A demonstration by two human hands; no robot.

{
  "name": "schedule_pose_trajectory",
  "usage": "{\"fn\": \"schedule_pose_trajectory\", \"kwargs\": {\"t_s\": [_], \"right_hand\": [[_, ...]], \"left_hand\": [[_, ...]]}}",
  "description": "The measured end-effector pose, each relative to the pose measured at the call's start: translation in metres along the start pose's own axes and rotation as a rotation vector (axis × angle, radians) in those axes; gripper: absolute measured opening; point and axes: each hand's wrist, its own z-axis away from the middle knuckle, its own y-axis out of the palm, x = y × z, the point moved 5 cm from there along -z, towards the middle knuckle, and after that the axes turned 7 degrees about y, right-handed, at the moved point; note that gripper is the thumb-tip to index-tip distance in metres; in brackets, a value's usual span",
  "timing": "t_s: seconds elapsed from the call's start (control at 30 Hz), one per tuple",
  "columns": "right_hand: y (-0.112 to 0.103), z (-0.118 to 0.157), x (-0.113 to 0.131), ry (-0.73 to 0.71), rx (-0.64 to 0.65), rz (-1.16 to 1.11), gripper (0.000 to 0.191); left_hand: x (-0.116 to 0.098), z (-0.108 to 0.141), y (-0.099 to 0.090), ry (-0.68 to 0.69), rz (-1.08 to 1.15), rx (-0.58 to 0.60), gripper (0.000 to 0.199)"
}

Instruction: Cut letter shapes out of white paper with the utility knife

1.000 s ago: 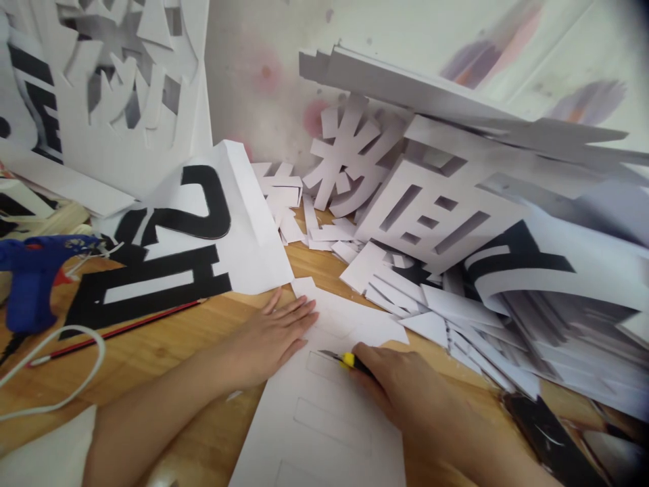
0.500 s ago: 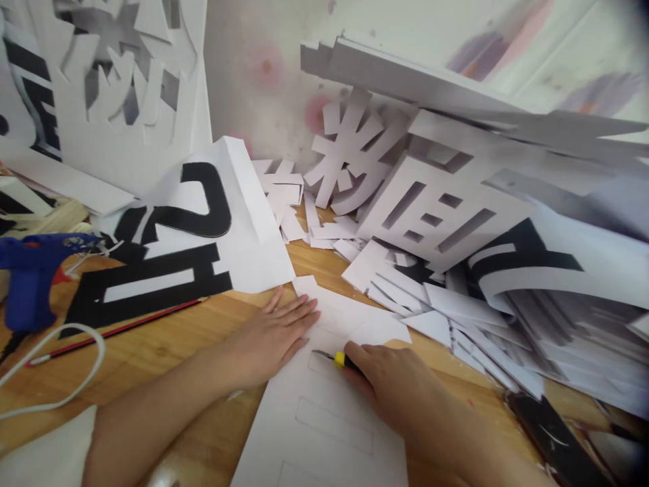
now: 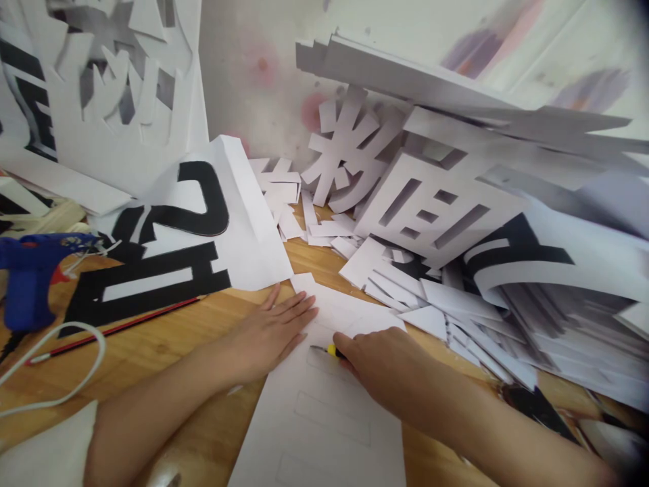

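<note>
A white board (image 3: 324,426) with pencilled rectangles lies on the wooden table. My left hand (image 3: 274,333) presses flat on its upper left edge, fingers stretched out and holding nothing. Closed around a yellow and black craft knife (image 3: 332,350) is my right hand (image 3: 375,358), right of the left one. The knife's thin blade points left, its tip at the top pencilled rectangle. Most of the knife's handle is hidden inside the hand.
On the left are a blue glue gun (image 3: 28,281), its white cord, a red and black pencil (image 3: 122,327) and black cut-out characters (image 3: 152,277). White cut characters (image 3: 426,210) lean at the back right over scraps (image 3: 395,287). A dark object (image 3: 537,409) lies at the lower right.
My right hand has moved slightly up and left with the knife, and its forearm shows at a flatter angle. My left hand stays on the board. The view has shifted slightly.
</note>
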Motion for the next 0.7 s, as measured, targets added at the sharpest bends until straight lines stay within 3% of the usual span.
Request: {"fn": "schedule_pose_trajectory", "kwargs": {"t_s": [0.37, 0.7], "right_hand": [[0.002, 0.006, -0.005, 0.024, 0.103, 0.014, 0.015], [0.0, 0.016, -0.007, 0.009, 0.093, 0.088, 0.023]], "left_hand": [[-0.001, 0.0, -0.003, -0.004, 0.03, 0.048, 0.045], [-0.001, -0.001, -0.004, -0.019, 0.034, 0.077, 0.045]]}}
